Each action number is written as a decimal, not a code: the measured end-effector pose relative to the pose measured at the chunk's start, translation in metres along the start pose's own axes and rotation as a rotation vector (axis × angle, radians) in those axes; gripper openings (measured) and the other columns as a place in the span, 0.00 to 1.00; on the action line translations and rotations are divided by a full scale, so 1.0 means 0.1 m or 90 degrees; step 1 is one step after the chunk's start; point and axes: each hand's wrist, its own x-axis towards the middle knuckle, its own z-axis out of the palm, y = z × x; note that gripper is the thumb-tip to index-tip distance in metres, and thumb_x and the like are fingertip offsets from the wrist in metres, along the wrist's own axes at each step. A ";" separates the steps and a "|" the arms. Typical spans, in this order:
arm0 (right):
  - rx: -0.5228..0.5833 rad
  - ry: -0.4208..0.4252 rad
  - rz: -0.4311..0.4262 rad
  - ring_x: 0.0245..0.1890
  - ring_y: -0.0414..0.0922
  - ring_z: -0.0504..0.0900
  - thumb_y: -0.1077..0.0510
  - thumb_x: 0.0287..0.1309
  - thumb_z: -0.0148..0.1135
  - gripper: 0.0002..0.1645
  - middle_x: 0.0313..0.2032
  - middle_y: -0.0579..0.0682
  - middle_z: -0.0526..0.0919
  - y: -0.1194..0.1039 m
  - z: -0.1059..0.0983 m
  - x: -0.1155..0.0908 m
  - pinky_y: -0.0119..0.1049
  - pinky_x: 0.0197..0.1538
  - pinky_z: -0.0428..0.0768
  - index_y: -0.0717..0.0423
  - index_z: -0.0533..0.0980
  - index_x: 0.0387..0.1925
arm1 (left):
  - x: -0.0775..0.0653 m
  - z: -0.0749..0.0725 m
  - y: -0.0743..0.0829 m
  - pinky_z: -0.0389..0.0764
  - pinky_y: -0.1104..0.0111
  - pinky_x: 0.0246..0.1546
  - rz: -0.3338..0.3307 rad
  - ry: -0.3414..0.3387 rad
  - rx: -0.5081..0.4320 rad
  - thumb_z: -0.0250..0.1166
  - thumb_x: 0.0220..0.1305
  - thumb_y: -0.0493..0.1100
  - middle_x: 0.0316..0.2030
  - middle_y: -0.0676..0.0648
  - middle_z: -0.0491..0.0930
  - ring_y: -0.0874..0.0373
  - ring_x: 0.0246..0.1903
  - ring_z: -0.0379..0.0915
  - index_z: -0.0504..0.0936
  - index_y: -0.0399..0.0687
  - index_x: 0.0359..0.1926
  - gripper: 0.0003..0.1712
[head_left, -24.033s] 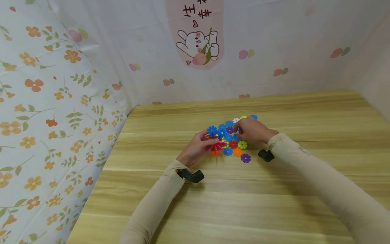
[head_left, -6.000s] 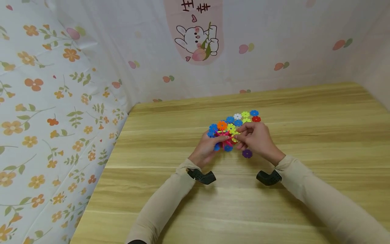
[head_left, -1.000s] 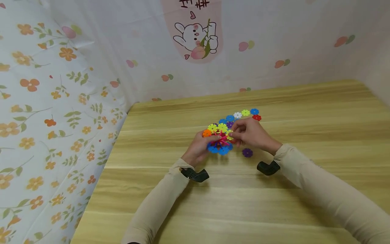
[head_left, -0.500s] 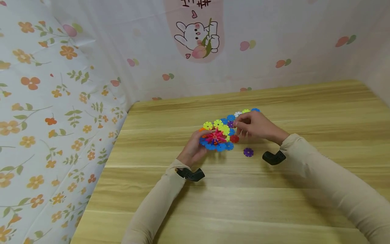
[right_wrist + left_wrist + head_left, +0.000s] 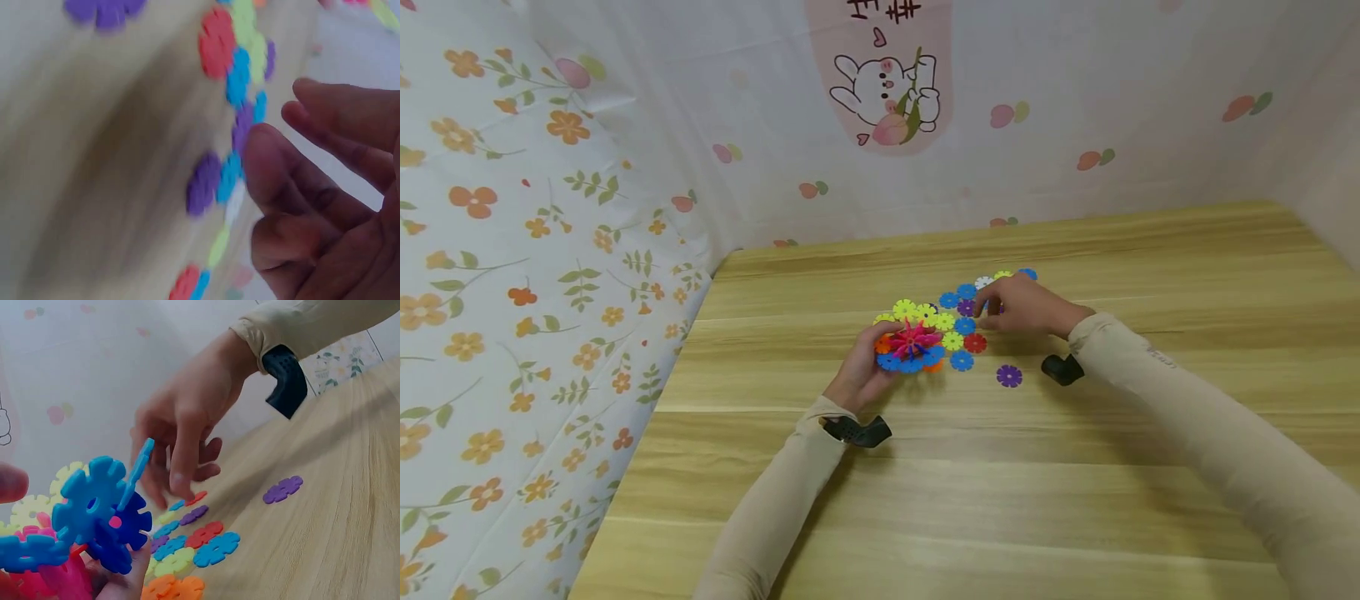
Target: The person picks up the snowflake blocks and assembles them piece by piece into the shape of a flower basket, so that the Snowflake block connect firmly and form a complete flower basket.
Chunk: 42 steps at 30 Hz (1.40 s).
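Note:
My left hand [image 5: 859,372] grips a cluster of joined plastic snowflake discs [image 5: 912,340], lifted above the table. Pink discs form its middle, with blue, yellow and orange ones around them. In the left wrist view, blue discs [image 5: 94,499] stand out at the cluster's near side. To the right, my right hand [image 5: 1026,305] hovers over loose snowflake discs, its fingers bent and parted with nothing seen between them. Beneath it in the right wrist view lie a purple disc [image 5: 204,184] and a red disc [image 5: 217,44]. Some loose discs are hidden behind this hand.
Loose blue, yellow and white discs lie in a slanting group on the wooden table [image 5: 970,483]. A purple disc [image 5: 1009,376] sits apart nearer the front, and a red disc [image 5: 975,342] lies at the group's edge. A patterned cloth [image 5: 1060,100] hangs behind the table.
A second ago my right hand pinched a yellow disc at the cluster; now it has let go and moved right over the loose discs. My left hand has shifted left with the cluster.

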 end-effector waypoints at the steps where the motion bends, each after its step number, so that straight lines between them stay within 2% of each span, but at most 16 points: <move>1: -0.008 -0.004 -0.008 0.28 0.42 0.79 0.62 0.60 0.66 0.08 0.28 0.50 0.86 -0.04 0.05 0.03 0.37 0.35 0.78 0.58 0.85 0.40 | 0.00 0.00 0.00 0.77 0.63 0.64 0.001 0.000 0.004 0.48 0.76 0.47 0.70 0.44 0.65 0.52 0.65 0.68 0.60 0.45 0.72 0.28; 5: -0.050 -0.007 -0.035 0.27 0.42 0.77 0.59 0.59 0.69 0.11 0.26 0.49 0.84 -0.19 0.24 0.15 0.40 0.37 0.80 0.59 0.85 0.42 | 0.01 0.00 0.02 0.83 0.70 0.52 0.005 -0.001 0.010 0.49 0.75 0.47 0.61 0.47 0.70 0.55 0.60 0.71 0.63 0.45 0.68 0.25; 9: -0.092 0.007 -0.037 0.29 0.43 0.79 0.56 0.55 0.73 0.13 0.28 0.50 0.85 -0.24 0.36 0.21 0.40 0.36 0.82 0.60 0.84 0.40 | 0.02 0.01 0.02 0.83 0.71 0.50 0.010 -0.010 0.021 0.48 0.74 0.46 0.61 0.47 0.69 0.56 0.57 0.73 0.65 0.44 0.66 0.23; 15: -0.095 0.028 -0.008 0.30 0.45 0.78 0.56 0.53 0.75 0.12 0.30 0.51 0.84 -0.26 0.43 0.23 0.38 0.34 0.80 0.59 0.84 0.35 | 0.05 0.04 -0.01 0.83 0.71 0.49 0.017 -0.003 0.027 0.49 0.73 0.44 0.56 0.48 0.72 0.59 0.52 0.76 0.67 0.42 0.62 0.21; 19: -0.091 0.047 -0.011 0.34 0.47 0.82 0.62 0.53 0.73 0.09 0.35 0.54 0.87 -0.29 0.45 0.21 0.40 0.36 0.83 0.60 0.85 0.38 | 0.06 0.06 -0.01 0.83 0.71 0.49 0.022 -0.005 0.030 0.50 0.73 0.44 0.52 0.51 0.74 0.60 0.51 0.77 0.67 0.42 0.61 0.20; 22: -0.097 0.055 -0.013 0.41 0.52 0.83 0.67 0.52 0.69 0.12 0.41 0.57 0.87 -0.33 0.46 0.19 0.44 0.42 0.85 0.62 0.86 0.41 | 0.06 0.06 0.00 0.83 0.72 0.48 0.025 -0.006 0.036 0.49 0.73 0.44 0.51 0.51 0.75 0.61 0.50 0.78 0.67 0.42 0.62 0.20; 25: -0.104 0.056 -0.014 0.44 0.54 0.83 0.71 0.49 0.66 0.16 0.42 0.58 0.86 -0.35 0.47 0.18 0.46 0.44 0.84 0.65 0.86 0.42 | 0.07 0.08 0.00 0.83 0.72 0.49 0.031 -0.007 0.043 0.49 0.73 0.44 0.52 0.52 0.75 0.61 0.51 0.77 0.68 0.43 0.61 0.19; 29: -0.107 0.044 -0.021 0.46 0.56 0.84 0.73 0.48 0.64 0.18 0.43 0.57 0.86 -0.35 0.45 0.17 0.48 0.48 0.85 0.65 0.85 0.44 | 0.08 0.09 0.01 0.83 0.73 0.50 0.037 -0.009 0.045 0.50 0.73 0.44 0.51 0.52 0.74 0.62 0.51 0.77 0.67 0.42 0.62 0.20; 34: -0.112 0.015 -0.027 0.52 0.56 0.82 0.74 0.50 0.64 0.19 0.49 0.55 0.87 -0.31 0.41 0.14 0.50 0.53 0.84 0.61 0.84 0.45 | 0.06 0.07 0.02 0.84 0.72 0.47 0.022 0.015 0.046 0.50 0.73 0.45 0.51 0.50 0.75 0.59 0.49 0.78 0.68 0.43 0.61 0.20; 38: -0.109 0.004 -0.037 0.51 0.55 0.82 0.75 0.48 0.64 0.19 0.49 0.56 0.86 -0.25 0.35 0.13 0.50 0.54 0.84 0.60 0.85 0.43 | 0.05 0.06 0.03 0.83 0.71 0.48 0.019 0.023 0.045 0.49 0.74 0.45 0.54 0.48 0.73 0.58 0.50 0.77 0.68 0.45 0.61 0.19; 42: -0.107 0.010 -0.044 0.45 0.53 0.83 0.73 0.48 0.67 0.14 0.43 0.55 0.87 -0.21 0.30 0.11 0.49 0.52 0.84 0.60 0.85 0.38 | 0.05 0.07 0.02 0.83 0.70 0.49 0.022 0.011 0.047 0.49 0.73 0.44 0.56 0.47 0.73 0.57 0.52 0.78 0.66 0.43 0.63 0.21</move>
